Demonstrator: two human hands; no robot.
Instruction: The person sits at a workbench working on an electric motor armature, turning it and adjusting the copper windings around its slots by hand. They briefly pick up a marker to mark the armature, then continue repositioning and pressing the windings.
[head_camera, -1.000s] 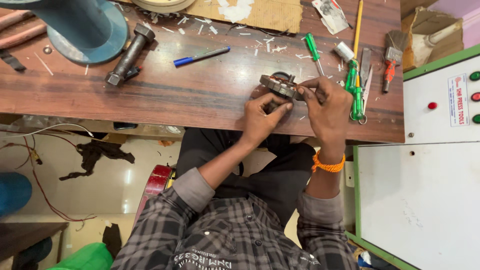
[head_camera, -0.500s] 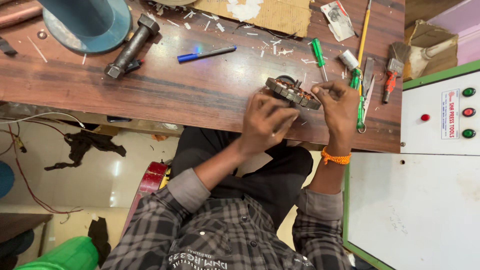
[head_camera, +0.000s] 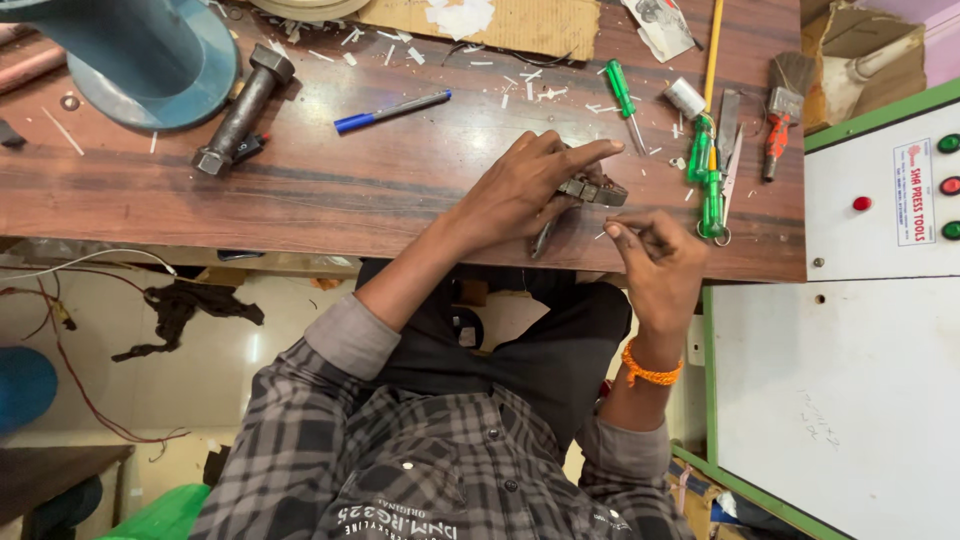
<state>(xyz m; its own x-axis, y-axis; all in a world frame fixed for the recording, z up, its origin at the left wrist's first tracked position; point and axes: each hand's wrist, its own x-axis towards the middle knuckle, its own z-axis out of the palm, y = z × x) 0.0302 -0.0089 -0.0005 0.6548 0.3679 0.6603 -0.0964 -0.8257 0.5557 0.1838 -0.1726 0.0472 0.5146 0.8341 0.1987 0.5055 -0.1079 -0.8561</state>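
The dark brown wooden workbench (head_camera: 330, 190) carries all the work; its near edge runs just above the seated person's lap. At the far left corner stands a large blue cylindrical machine base (head_camera: 140, 55), and beside it lies a heavy grey steel bolt with a hexagonal head (head_camera: 243, 108). A blue pen (head_camera: 390, 110) lies toward the middle, with small white clippings scattered round it. Near the right edge are a green-handled screwdriver (head_camera: 625, 100) and a green-handled pair of scissors (head_camera: 708, 175).

The dark grey ring-shaped metal part (head_camera: 592, 190) is positioned close to the near edge, right of centre. It is held down and gripped by the left hand (head_camera: 530, 190), whose fingers are closed around it, the forefinger extended over its top. The right hand (head_camera: 655, 255) is held just beside the part, at the near edge, thumb and forefinger pinched together on something too small to be identified.

Judged from the layout, the work on the part is in progress: the part is secured but the pinched piece is not yet seated in it. How much has already been fitted cannot be told, the part being largely covered.
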